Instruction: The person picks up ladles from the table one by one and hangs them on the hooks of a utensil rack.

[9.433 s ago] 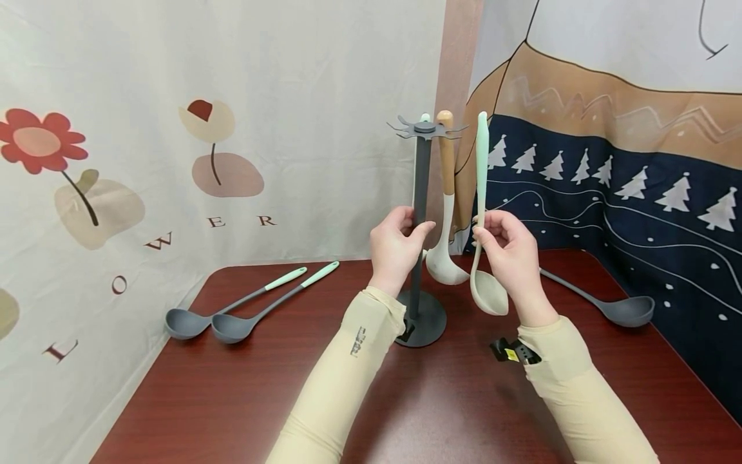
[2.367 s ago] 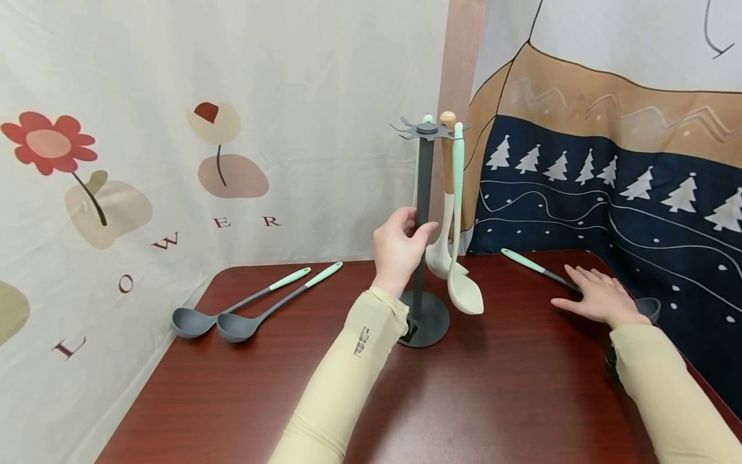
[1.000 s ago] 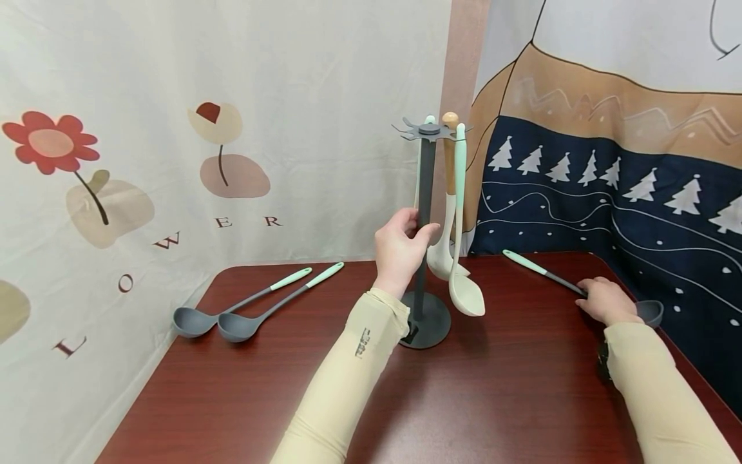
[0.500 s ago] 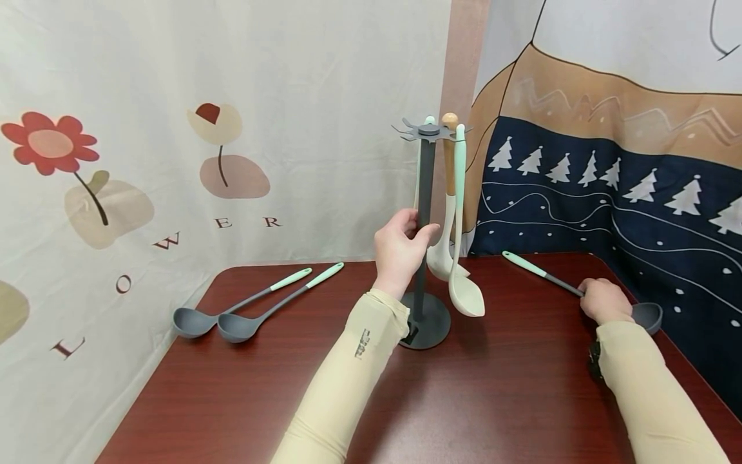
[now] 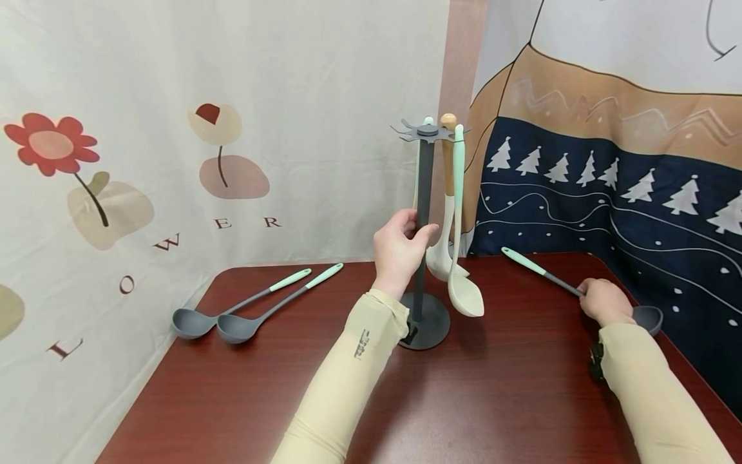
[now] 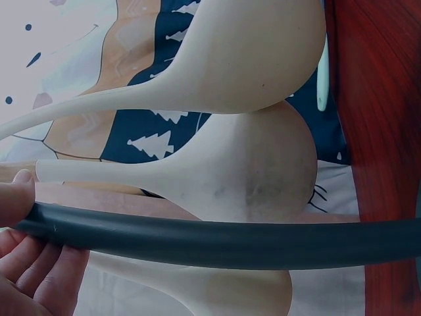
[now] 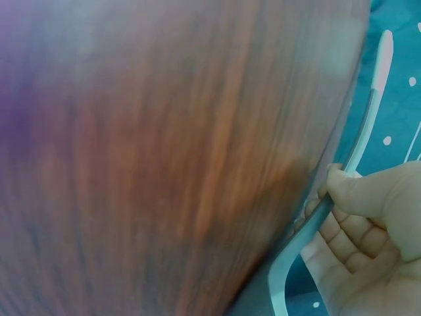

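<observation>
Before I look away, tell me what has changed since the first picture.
The right grip let go of the cream ladle it held, which moved left and now hangs on the stand. That grip then moved right and took hold of the gray ladle there. Unchanged: the left grip around the stand, and the two gray ladles at left.

The right hand [image 5: 605, 301] has switched from cream ladle [image 5: 466, 298] to gray ladle [image 5: 648, 318].
</observation>
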`<move>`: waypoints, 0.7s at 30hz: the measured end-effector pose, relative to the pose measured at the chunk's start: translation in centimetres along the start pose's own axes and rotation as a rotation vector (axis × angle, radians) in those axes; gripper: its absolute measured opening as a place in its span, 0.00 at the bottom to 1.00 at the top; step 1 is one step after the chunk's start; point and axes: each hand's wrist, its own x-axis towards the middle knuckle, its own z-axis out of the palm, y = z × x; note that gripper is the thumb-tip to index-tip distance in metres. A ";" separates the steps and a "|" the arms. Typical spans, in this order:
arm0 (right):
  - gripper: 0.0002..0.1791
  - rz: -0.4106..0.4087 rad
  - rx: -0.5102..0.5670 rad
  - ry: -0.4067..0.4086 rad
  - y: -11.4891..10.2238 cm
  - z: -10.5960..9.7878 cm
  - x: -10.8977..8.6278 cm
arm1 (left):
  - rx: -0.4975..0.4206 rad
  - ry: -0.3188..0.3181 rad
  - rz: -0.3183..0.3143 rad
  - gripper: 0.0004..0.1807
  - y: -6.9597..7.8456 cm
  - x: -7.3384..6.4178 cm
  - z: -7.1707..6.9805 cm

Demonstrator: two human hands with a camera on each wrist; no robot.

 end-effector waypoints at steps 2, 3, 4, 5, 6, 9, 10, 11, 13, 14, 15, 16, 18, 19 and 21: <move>0.12 -0.008 0.012 0.005 -0.1 0.0 0.0 | 0.001 -0.002 -0.001 0.12 0.0 0.0 0.0; 0.11 -0.014 0.016 0.009 -0.2 0.1 0.1 | 0.001 -0.002 -0.002 0.12 0.0 0.0 0.0; 0.11 -0.020 0.018 0.013 -0.3 0.1 0.1 | 0.000 -0.003 -0.004 0.12 0.0 0.0 0.0; 0.11 -0.023 0.022 0.016 -0.3 0.1 0.1 | -0.002 -0.002 -0.004 0.12 -0.1 0.0 0.0; 0.11 -0.028 0.024 0.019 -0.4 0.2 0.2 | -0.003 -0.003 -0.005 0.12 -0.1 0.0 0.0; 0.10 -0.035 0.033 0.022 -0.5 0.3 0.2 | -0.007 -0.004 -0.008 0.12 0.0 0.0 0.0; 0.10 -0.035 0.036 0.022 -0.6 0.3 0.2 | -0.008 -0.005 -0.009 0.12 0.0 0.0 0.0; 0.10 -0.036 0.041 0.021 -0.6 0.3 0.1 | -0.009 -0.006 -0.009 0.12 0.0 0.0 0.0; 0.10 -0.041 0.055 0.023 -0.7 0.2 0.0 | -0.007 -0.008 -0.010 0.12 0.0 0.0 0.1; 0.10 -0.044 0.063 0.026 -0.8 0.2 0.0 | -0.007 -0.007 -0.010 0.12 0.0 0.0 0.1; 0.10 -0.046 0.073 0.030 -0.9 0.2 -0.1 | -0.006 -0.007 -0.010 0.12 0.0 0.0 0.0; 0.10 -0.051 0.083 0.037 -1.0 0.2 -0.1 | -0.005 -0.007 -0.009 0.12 0.0 0.0 0.0; 0.09 -0.057 0.104 0.054 -1.2 0.2 -0.2 | -0.004 -0.006 -0.006 0.12 0.0 0.0 0.0; 0.09 -0.059 0.112 0.063 -1.3 0.2 -0.2 | -0.004 -0.006 -0.006 0.12 0.0 0.0 0.0; 0.10 -0.063 0.127 0.081 -1.5 0.2 -0.3 | -0.005 -0.006 -0.003 0.12 0.0 0.0 0.0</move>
